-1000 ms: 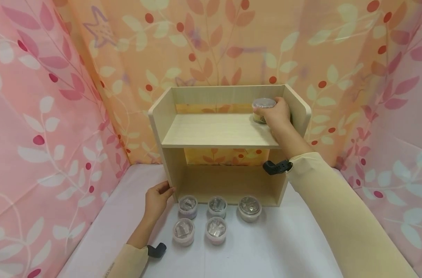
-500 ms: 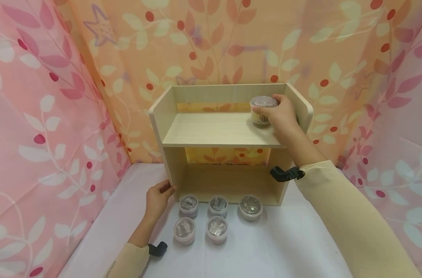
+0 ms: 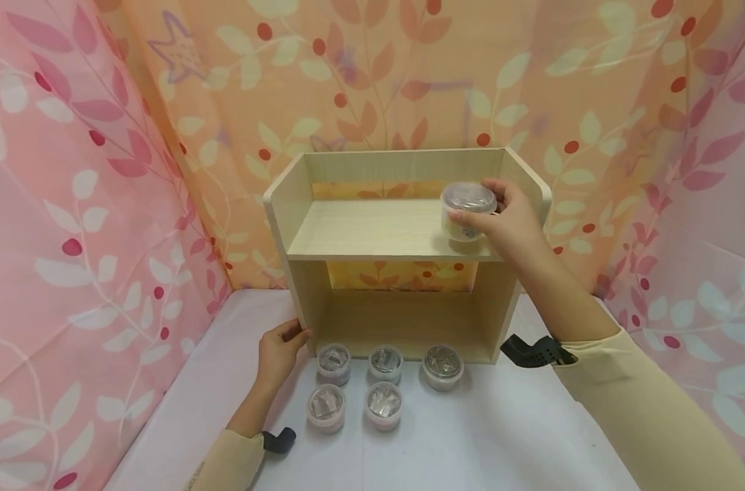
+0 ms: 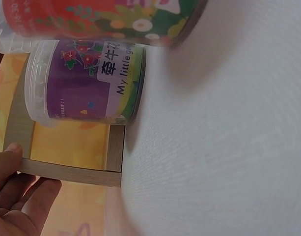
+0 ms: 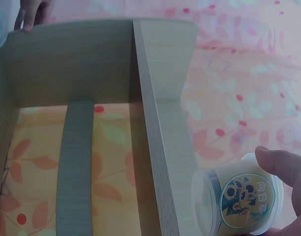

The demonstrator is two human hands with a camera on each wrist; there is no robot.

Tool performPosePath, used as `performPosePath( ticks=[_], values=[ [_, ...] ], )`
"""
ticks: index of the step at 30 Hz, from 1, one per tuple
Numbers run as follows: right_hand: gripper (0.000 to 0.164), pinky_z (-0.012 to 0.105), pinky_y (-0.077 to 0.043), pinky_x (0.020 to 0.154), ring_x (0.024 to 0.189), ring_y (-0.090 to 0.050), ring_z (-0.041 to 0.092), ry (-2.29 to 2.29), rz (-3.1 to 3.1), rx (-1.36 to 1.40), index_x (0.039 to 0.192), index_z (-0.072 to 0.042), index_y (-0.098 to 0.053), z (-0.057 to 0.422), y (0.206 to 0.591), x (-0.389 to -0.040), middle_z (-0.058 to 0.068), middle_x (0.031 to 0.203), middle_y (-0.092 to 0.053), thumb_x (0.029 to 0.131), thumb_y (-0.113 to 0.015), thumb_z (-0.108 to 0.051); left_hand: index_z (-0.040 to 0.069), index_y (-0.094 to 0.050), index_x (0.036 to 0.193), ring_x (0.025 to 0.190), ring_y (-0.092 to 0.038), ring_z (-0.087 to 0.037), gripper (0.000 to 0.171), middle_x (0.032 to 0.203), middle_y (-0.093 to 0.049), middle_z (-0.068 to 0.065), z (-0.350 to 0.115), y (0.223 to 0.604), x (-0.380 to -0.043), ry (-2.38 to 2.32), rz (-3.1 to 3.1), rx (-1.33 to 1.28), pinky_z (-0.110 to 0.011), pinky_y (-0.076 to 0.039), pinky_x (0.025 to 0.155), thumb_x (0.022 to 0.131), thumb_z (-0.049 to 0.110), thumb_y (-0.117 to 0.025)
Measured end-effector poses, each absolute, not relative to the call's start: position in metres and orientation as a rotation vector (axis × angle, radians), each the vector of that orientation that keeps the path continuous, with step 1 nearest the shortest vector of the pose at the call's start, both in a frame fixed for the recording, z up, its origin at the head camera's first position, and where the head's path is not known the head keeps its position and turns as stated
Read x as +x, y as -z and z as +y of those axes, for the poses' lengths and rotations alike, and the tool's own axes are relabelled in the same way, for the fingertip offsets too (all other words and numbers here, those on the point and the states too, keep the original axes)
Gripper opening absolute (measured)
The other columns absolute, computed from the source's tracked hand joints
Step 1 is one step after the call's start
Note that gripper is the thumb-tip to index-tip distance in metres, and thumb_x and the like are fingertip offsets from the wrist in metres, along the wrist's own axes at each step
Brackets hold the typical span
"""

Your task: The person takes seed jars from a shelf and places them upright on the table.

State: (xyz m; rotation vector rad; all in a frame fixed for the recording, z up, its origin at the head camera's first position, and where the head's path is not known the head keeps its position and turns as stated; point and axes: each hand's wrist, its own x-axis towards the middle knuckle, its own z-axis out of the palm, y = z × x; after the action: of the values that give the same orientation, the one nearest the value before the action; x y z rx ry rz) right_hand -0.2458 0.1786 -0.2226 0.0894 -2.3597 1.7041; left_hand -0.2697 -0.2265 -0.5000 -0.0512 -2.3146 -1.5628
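My right hand (image 3: 512,217) holds a clear-lidded plastic tub (image 3: 468,213) over the right part of the upper board of a pale wooden shelf (image 3: 372,228). In the right wrist view the thumb presses near the lid of this tub (image 5: 243,199), whose round label shows flowers. Down at the left, my left hand (image 3: 280,351) pinches the front edge of the shelf's side panel. The left wrist view shows the thumb and fingers (image 4: 40,204) on opposite faces of that panel (image 4: 71,173).
Several similar tubs stand on the white cloth before the shelf, among them a purple one (image 4: 86,81), a red one (image 4: 106,19) and a wider one (image 3: 442,368) at the right. Patterned curtains (image 3: 378,75) enclose the back and sides.
My right hand has brought the tub forward from the back right of the upper board, nearer the board's front edge. The left hand keeps its place on the side panel.
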Motion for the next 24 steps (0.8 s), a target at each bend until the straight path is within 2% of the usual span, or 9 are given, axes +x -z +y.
performPosePath(
  ticks=[10, 14, 18, 24],
  values=[
    [0.098, 0.041, -0.033, 0.120, 0.147, -0.038, 0.023, -1.756, -2.374, 0.152, 0.160, -0.008, -0.024, 0.186, 0.242, -0.208, 0.010, 0.163, -0.035, 0.087, -0.085, -0.030, 0.004, -0.077, 0.116, 0.099, -0.073, -0.024, 0.032, 0.107, -0.078, -0.012, -0.225, 0.501, -0.269, 1.529, -2.319, -0.046, -0.015, -0.053, 0.076, 0.088, 0.019, -0.083],
    [0.095, 0.028, -0.040, 0.114, 0.141, -0.043, 0.024, -1.725, -2.385, 0.227, 0.159, -0.009, -0.027, 0.187, 0.253, -0.194, 0.010, 0.157, -0.040, 0.087, -0.085, -0.030, 0.004, -0.077, 0.117, 0.101, -0.073, -0.025, 0.033, 0.109, -0.078, -0.012, -0.225, 0.501, -0.268, 1.556, -2.311, -0.058, -0.015, -0.053, 0.076, 0.088, 0.018, -0.083],
    [0.090, 0.011, -0.043, 0.102, 0.137, -0.046, 0.023, -1.733, -2.356, 0.313, 0.156, -0.005, -0.031, 0.184, 0.267, -0.177, 0.010, 0.150, -0.045, 0.086, -0.085, -0.021, 0.004, -0.076, 0.118, 0.103, -0.073, -0.025, 0.032, 0.110, -0.078, -0.012, -0.226, 0.501, -0.268, 1.572, -2.308, -0.067, -0.015, -0.053, 0.077, 0.089, 0.016, -0.082],
    [0.088, 0.008, -0.043, 0.098, 0.137, -0.047, 0.025, -1.778, -2.369, 0.345, 0.154, -0.003, -0.033, 0.179, 0.296, -0.157, 0.012, 0.151, -0.046, 0.084, -0.086, -0.014, 0.004, -0.077, 0.118, 0.103, -0.073, -0.025, 0.032, 0.110, -0.078, -0.012, -0.227, 0.500, -0.268, 1.565, -2.307, -0.067, -0.015, -0.053, 0.078, 0.089, 0.016, -0.082]
  ],
)
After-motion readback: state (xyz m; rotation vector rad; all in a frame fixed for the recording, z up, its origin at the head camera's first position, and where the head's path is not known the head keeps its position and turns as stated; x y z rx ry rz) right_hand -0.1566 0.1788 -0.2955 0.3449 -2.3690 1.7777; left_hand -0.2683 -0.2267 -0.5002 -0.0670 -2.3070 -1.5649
